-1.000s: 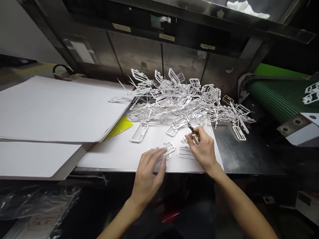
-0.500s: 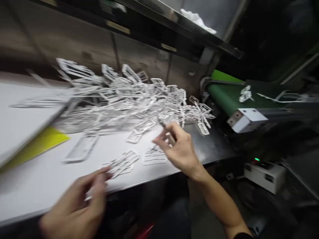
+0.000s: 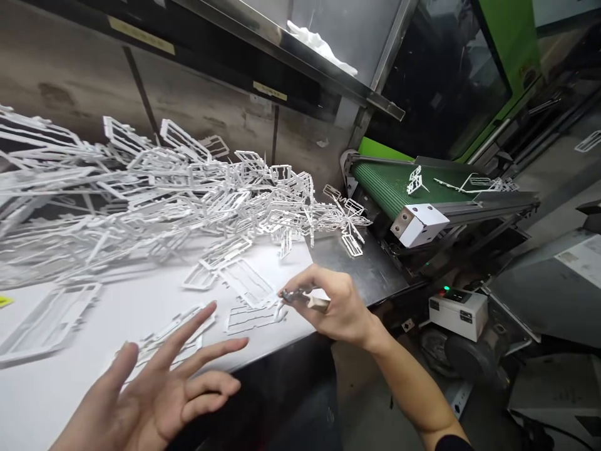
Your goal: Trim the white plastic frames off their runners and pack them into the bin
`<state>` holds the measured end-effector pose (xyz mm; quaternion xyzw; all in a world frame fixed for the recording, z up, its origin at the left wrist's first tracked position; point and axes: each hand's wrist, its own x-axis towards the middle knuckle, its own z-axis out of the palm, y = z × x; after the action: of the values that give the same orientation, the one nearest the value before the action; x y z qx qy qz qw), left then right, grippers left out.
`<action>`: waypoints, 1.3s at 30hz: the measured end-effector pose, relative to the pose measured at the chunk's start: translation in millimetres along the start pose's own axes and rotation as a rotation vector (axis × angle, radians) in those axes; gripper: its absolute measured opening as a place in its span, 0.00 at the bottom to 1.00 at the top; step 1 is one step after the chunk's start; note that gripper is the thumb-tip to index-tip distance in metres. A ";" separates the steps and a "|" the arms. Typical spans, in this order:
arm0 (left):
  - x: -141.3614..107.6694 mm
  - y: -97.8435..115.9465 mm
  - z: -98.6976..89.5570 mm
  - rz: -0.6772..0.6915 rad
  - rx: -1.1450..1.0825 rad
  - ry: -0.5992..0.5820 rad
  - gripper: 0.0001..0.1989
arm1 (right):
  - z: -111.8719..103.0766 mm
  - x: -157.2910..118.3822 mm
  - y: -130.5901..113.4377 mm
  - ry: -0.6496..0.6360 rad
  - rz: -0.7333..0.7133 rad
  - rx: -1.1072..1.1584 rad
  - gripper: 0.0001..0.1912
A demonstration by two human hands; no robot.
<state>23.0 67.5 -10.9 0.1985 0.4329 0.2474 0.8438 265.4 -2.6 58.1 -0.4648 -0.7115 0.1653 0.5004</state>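
Though obscured, tool [image 3: 300,296] prob. points L.

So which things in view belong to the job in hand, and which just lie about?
Likely in use:
small tool in right hand
white frame beside its tip
flat frames near left hand
piled frames

Likely just lying about:
crumpled white item above
yellow corner, left edge
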 end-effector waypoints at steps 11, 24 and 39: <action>-8.0 -34.2 28.0 -0.069 -0.027 -0.107 0.32 | 26.2 -4.5 21.1 0.424 0.149 0.272 0.19; -22.9 -44.1 41.9 0.413 0.237 -0.202 0.17 | -24.1 -32.2 15.7 0.166 0.388 0.046 0.09; -19.8 -39.7 23.6 0.485 0.411 -0.232 0.16 | -21.6 -44.1 -23.0 -0.316 0.422 -0.314 0.10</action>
<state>42.4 21.3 -7.3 0.4885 0.3150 0.3241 0.7464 275.7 -55.8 59.2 -0.6424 -0.6853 0.2239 0.2600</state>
